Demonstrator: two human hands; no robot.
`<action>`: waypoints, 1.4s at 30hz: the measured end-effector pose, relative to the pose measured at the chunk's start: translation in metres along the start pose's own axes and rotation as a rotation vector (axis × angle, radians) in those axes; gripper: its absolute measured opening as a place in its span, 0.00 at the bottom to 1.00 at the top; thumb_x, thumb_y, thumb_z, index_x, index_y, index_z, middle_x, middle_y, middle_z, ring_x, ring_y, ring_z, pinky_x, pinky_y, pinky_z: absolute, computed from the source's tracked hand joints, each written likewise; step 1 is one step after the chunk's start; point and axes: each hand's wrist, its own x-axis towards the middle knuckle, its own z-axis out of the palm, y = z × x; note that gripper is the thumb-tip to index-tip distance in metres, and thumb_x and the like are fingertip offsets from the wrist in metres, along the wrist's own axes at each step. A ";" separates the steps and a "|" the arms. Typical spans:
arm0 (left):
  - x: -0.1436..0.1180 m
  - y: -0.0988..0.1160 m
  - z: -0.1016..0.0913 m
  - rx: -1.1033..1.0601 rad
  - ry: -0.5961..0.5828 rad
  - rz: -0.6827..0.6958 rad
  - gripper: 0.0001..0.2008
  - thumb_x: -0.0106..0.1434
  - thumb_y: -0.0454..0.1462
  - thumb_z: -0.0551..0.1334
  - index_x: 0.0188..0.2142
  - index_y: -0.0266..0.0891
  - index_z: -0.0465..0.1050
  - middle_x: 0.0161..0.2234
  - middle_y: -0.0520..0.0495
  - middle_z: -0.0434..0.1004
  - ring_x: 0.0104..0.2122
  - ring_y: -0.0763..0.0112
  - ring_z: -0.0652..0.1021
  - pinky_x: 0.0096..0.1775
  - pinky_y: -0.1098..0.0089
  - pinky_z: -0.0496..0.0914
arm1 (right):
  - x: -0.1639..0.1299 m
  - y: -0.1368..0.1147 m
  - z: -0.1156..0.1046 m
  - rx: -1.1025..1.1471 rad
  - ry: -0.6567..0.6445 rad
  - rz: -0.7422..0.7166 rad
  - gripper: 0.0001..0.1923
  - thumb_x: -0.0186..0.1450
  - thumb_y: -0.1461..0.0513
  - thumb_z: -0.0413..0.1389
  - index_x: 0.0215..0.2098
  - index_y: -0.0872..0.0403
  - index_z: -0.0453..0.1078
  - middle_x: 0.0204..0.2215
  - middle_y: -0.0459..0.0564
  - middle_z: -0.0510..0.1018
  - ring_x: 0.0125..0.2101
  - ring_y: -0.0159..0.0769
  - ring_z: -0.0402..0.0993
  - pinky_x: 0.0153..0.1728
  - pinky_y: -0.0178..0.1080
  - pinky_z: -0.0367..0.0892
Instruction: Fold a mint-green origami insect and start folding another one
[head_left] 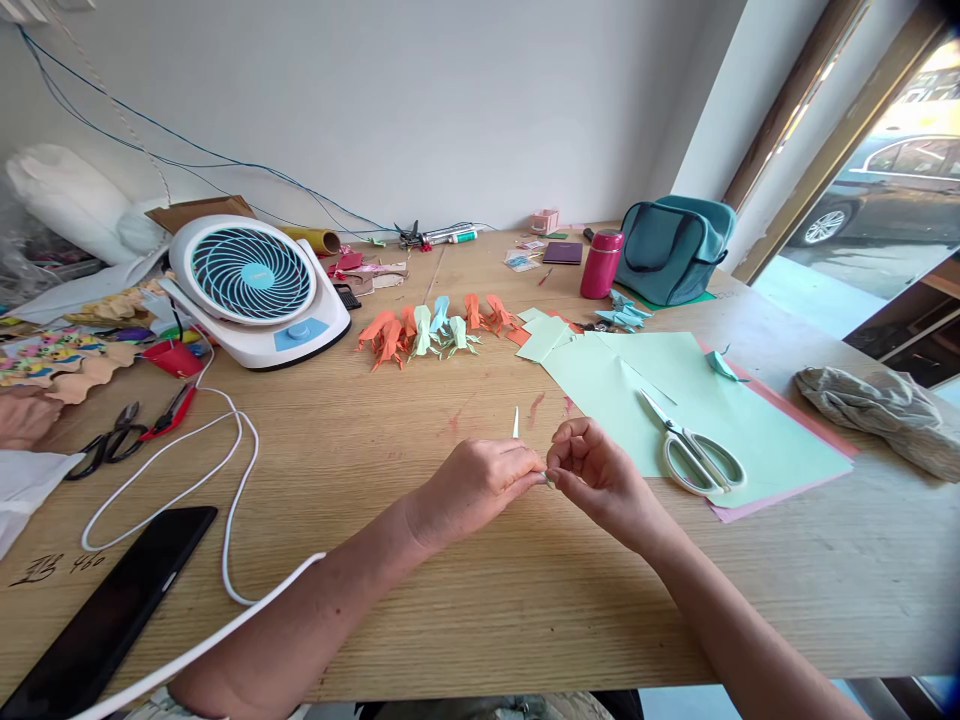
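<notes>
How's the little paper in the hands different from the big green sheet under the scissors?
The little paper is held between the left hand and right hand; the big green sheet lies under the scissors. The little paper shows a narrow, pointed tip, while the big green sheet spreads wide. Both look pale green.

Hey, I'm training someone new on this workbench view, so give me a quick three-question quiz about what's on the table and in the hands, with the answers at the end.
1. True or false: the scissors with white handles rest on the large green paper.
2. Multiple choice: which stands just left of the teal bag?
A) black phone
B) pink bottle
C) white fan
3. Short answer: what does the left hand pinch, close to the fingertips of the right hand?

Key:
1. True.
2. B.
3. A small pale piece, probably paper, mostly hidden by the fingers.
</notes>
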 end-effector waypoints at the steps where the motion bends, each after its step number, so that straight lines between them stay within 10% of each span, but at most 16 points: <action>1: 0.000 0.000 0.000 -0.005 0.001 0.000 0.09 0.70 0.35 0.58 0.34 0.35 0.73 0.29 0.49 0.78 0.29 0.74 0.76 0.33 0.75 0.68 | 0.000 0.000 0.000 -0.032 0.009 -0.007 0.10 0.67 0.64 0.57 0.43 0.48 0.60 0.31 0.43 0.70 0.31 0.32 0.66 0.34 0.37 0.63; 42: 0.006 0.003 -0.001 -0.405 0.076 -0.223 0.07 0.66 0.28 0.59 0.34 0.37 0.75 0.29 0.53 0.73 0.26 0.79 0.74 0.32 0.78 0.67 | 0.002 -0.004 -0.004 -0.048 0.051 0.036 0.15 0.66 0.57 0.59 0.49 0.48 0.64 0.32 0.45 0.71 0.32 0.34 0.68 0.35 0.38 0.65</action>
